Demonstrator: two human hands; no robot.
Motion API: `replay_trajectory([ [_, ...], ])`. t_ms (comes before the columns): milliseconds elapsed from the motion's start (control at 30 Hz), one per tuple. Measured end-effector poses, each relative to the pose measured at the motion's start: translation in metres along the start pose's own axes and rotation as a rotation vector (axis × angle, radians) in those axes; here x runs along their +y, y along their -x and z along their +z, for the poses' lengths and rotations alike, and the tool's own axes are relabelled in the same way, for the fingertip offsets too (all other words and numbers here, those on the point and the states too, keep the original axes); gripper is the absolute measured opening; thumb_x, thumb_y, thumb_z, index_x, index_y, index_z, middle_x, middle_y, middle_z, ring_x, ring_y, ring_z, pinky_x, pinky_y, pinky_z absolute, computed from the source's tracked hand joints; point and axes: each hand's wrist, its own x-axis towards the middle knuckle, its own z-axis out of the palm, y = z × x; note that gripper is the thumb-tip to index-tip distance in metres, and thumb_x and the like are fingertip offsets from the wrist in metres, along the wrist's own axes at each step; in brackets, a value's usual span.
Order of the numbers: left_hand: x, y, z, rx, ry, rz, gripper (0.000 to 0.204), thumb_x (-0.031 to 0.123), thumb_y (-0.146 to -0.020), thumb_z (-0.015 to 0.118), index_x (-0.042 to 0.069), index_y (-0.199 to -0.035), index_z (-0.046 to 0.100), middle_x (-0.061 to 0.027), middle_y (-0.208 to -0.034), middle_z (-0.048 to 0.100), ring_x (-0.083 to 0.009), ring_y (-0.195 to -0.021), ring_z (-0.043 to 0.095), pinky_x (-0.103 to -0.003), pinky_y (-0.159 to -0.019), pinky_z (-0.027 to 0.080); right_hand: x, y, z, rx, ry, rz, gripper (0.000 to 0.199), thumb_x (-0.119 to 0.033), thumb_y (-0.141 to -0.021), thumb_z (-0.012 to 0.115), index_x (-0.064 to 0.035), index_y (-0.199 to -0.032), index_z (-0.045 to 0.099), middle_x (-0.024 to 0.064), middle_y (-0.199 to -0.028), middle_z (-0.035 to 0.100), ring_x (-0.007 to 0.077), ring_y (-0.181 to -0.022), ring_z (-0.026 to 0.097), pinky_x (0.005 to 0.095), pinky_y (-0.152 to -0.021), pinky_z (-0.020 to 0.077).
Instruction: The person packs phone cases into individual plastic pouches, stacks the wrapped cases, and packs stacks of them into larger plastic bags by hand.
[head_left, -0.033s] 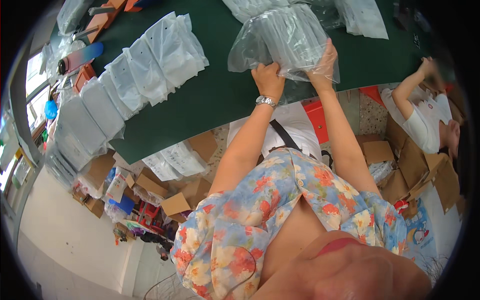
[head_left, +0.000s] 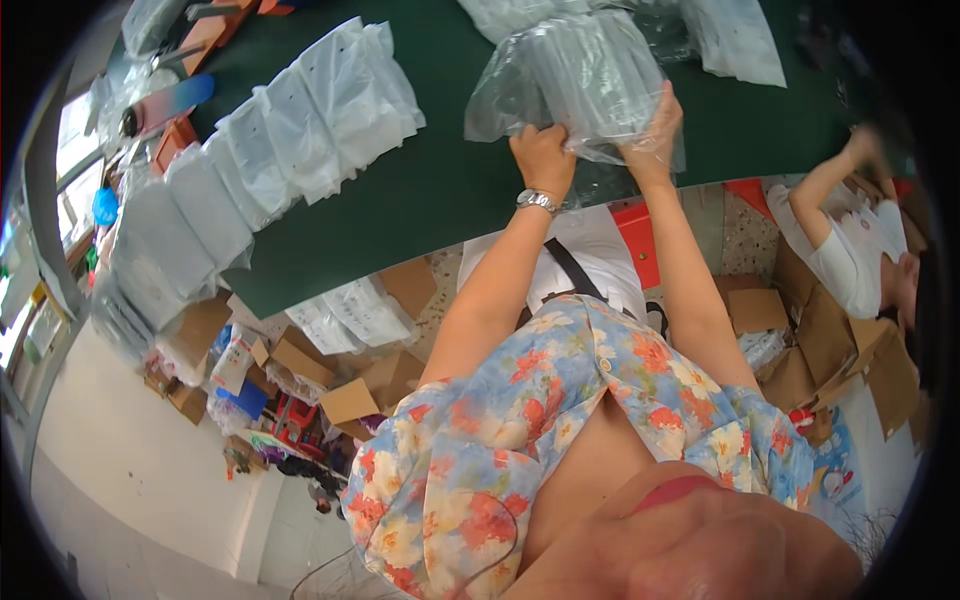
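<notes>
A large clear plastic bag (head_left: 590, 75) filled with a stack of flat, pale packets lies at the far side of the green table, in front of me. My left hand (head_left: 543, 162) is closed on the bag's near edge at its left part, fingers curled into the film. On the right side, my right hand (head_left: 655, 138) grips the bag, with the thumb side hidden by film and some fingers reaching up along the side. Loose film hangs over the table edge between both hands. What the packets contain cannot be made out.
A row of flat, frosted plastic packets (head_left: 298, 130) runs along the left of the green table (head_left: 400, 215). More packets (head_left: 733, 40) lie far right. A pink-blue bottle (head_left: 170, 105) is at far left. Cardboard boxes (head_left: 360, 400) stand below; a co-worker's arm (head_left: 820, 200) shows at right.
The whole view has shifted slightly right and down. My hands keep the same hold on the plastic bag. The co-worker's raised hand has moved a little lower.
</notes>
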Motion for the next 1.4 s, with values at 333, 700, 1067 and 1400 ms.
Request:
replay_trajectory([
  [333, 0.010, -0.006, -0.011, -0.041, 0.041, 0.022, 0.030, 0.024, -0.072, 0.072, 0.014, -0.097, 0.060, -0.0055, -0.088, 0.066, -0.0266, -0.089, 0.055, -0.042, -0.083, 0.034, 0.067, -0.001, -0.008, -0.030, 0.114, -0.072, 0.065, -0.024, -0.073, 0.080, 0.0049, -0.124, 0.052, 0.0255, -0.122, 0.055, 0.0408, -0.110, 0.055, 0.0422, -0.096, 0.0426],
  [700, -0.135, 0.026, -0.110, 0.355, 0.968, -0.602, 0.038, 0.001, -0.092, 0.043, -0.002, -0.130, 0.048, -0.0144, -0.113, 0.062, -0.0180, -0.088, 0.063, -0.030, -0.080, 0.053, -0.105, 0.008, -0.060, -0.500, -0.258, 0.369, 0.021, -0.017, -0.089, 0.065, 0.0023, -0.098, 0.069, 0.0066, -0.084, 0.067, 0.0105, -0.081, 0.061, 0.0228, -0.073, 0.0465],
  [1067, -0.151, -0.015, -0.145, -0.171, 1.273, -0.745, 0.038, 0.015, -0.092, 0.057, 0.005, -0.126, 0.045, -0.0132, -0.116, 0.060, -0.0224, -0.098, 0.063, -0.036, -0.079, 0.054, -0.217, -0.170, 0.221, -1.224, -0.610, -0.038, 0.044, -0.025, -0.082, 0.074, -0.0027, -0.118, 0.063, 0.0052, -0.103, 0.068, 0.0122, -0.091, 0.060, 0.0276, -0.084, 0.0465],
  [1400, -0.170, 0.064, -0.165, -0.368, 0.939, -0.799, 0.037, 0.023, -0.098, 0.050, -0.001, -0.125, 0.057, -0.0127, -0.119, 0.061, -0.0176, -0.106, 0.060, -0.033, -0.089, 0.048, -0.192, -0.048, 0.135, -1.046, -0.399, 0.305, 0.073, -0.040, -0.075, 0.077, -0.0073, -0.134, 0.049, 0.0089, -0.122, 0.059, 0.0177, -0.115, 0.053, 0.0319, -0.099, 0.0386],
])
